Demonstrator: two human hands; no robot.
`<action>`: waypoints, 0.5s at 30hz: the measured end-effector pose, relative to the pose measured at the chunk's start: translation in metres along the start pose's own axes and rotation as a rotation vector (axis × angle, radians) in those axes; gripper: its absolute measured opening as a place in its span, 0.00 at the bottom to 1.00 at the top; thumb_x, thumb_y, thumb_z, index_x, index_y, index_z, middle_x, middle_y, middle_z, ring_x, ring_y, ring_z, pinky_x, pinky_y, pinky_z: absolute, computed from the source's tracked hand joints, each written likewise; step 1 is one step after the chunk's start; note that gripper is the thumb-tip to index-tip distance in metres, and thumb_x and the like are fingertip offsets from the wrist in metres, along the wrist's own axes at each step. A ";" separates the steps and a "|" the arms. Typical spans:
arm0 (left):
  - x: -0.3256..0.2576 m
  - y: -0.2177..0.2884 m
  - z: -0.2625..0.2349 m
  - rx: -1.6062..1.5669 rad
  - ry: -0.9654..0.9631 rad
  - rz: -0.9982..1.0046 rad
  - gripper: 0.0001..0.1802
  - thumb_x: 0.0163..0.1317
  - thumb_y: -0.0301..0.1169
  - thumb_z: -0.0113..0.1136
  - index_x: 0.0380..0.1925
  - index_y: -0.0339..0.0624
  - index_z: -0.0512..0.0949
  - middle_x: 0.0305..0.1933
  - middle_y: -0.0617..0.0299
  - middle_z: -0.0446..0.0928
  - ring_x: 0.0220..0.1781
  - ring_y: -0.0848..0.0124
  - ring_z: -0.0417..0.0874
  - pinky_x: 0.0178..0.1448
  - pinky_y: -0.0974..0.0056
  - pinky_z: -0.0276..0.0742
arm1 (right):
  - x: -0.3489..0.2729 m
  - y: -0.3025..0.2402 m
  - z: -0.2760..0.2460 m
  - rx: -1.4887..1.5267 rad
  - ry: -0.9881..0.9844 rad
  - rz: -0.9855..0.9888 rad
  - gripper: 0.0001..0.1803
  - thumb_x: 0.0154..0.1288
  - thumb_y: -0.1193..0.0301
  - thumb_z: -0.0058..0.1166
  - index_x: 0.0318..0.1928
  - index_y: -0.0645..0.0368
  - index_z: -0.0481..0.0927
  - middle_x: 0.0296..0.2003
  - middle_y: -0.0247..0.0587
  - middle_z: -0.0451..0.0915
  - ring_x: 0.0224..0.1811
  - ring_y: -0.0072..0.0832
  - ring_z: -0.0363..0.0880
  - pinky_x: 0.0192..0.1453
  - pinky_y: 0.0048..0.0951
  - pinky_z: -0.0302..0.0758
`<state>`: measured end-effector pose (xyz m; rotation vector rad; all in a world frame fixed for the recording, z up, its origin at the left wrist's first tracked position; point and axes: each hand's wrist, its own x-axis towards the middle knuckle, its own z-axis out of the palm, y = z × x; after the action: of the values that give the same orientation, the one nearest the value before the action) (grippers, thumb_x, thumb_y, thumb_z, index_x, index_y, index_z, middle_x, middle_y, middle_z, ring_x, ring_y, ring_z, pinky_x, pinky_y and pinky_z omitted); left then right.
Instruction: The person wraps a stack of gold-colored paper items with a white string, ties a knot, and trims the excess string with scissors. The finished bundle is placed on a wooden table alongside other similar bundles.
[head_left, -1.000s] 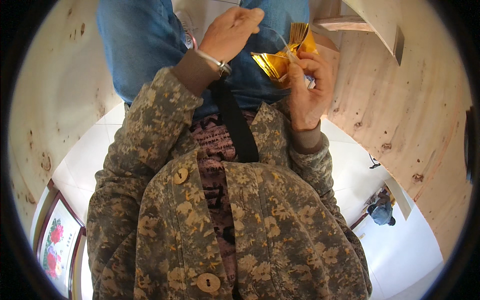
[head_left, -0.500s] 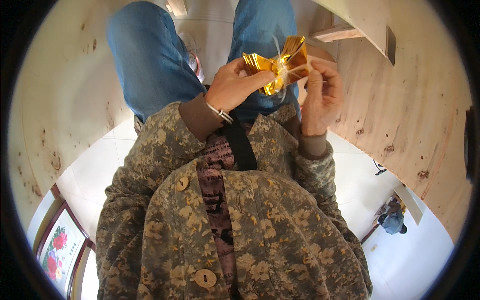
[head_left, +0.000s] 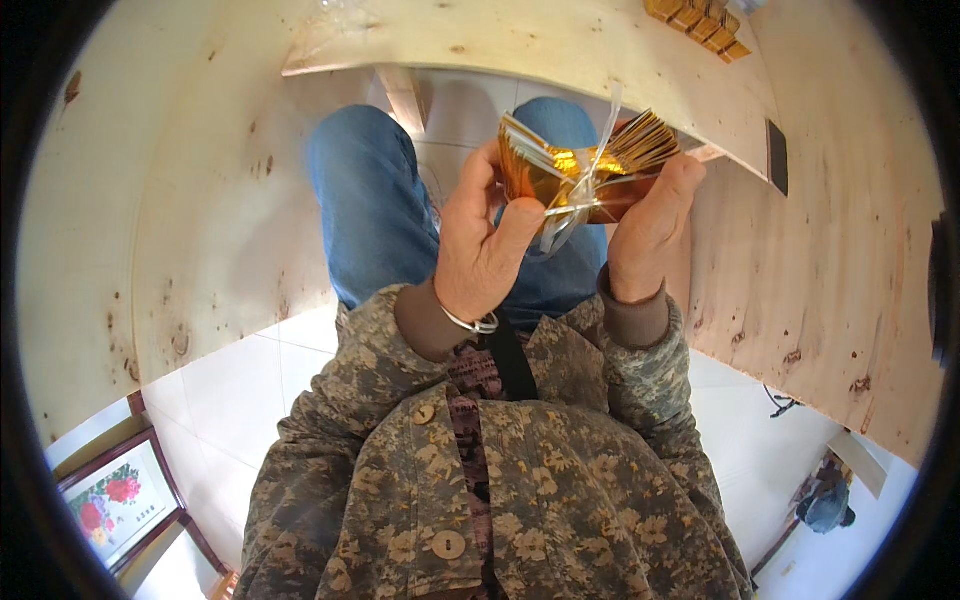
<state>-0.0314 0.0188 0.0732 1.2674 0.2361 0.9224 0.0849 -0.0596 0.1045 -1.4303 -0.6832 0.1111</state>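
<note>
Over my lap is a bundle of gold foil sheets [head_left: 527,180], cinched at its middle by a clear-white ribbon [head_left: 583,196] and fanned out at both ends. My left hand [head_left: 478,240] grips its left end, thumb in front and fingers behind. The right end rests in my right hand [head_left: 648,230], whose fingers are largely hidden behind the sheets. One loose ribbon tail stands up above the knot, and another loops down below it.
Ahead is a plywood tabletop [head_left: 480,38], with a row of gold folded bundles [head_left: 700,25] at its far right. Wooden panels flank me on the left [head_left: 200,210] and right [head_left: 800,270]. Another person [head_left: 828,505] is far off at the lower right.
My right hand has gone from pinching near the ribbon to holding the bundle's right end. The bundle has turned, its sheet edges now facing up. The view has shifted, bringing in the tabletop.
</note>
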 end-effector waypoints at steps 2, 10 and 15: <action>0.003 0.004 0.002 0.057 0.058 0.054 0.38 0.71 0.58 0.49 0.61 0.30 0.66 0.51 0.59 0.74 0.51 0.73 0.74 0.57 0.67 0.71 | 0.003 -0.004 0.011 0.110 0.032 -0.002 0.37 0.75 0.41 0.33 0.49 0.68 0.76 0.38 0.39 0.78 0.38 0.23 0.74 0.43 0.25 0.72; 0.025 0.033 0.002 0.194 0.191 0.252 0.41 0.64 0.67 0.50 0.49 0.33 0.72 0.38 0.64 0.73 0.39 0.79 0.71 0.42 0.72 0.71 | 0.012 -0.029 0.041 0.151 0.134 -0.090 0.57 0.60 0.21 0.19 0.44 0.68 0.74 0.35 0.37 0.76 0.36 0.25 0.75 0.42 0.23 0.73; 0.033 0.052 0.006 0.216 0.205 0.305 0.36 0.68 0.61 0.52 0.49 0.32 0.73 0.36 0.62 0.75 0.37 0.78 0.72 0.41 0.70 0.72 | 0.021 -0.031 0.053 0.264 0.224 -0.192 0.57 0.60 0.21 0.19 0.46 0.67 0.74 0.35 0.37 0.76 0.35 0.22 0.75 0.39 0.23 0.73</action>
<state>-0.0303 0.0386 0.1317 1.4331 0.3151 1.3198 0.0657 -0.0086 0.1405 -1.0984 -0.5930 -0.1056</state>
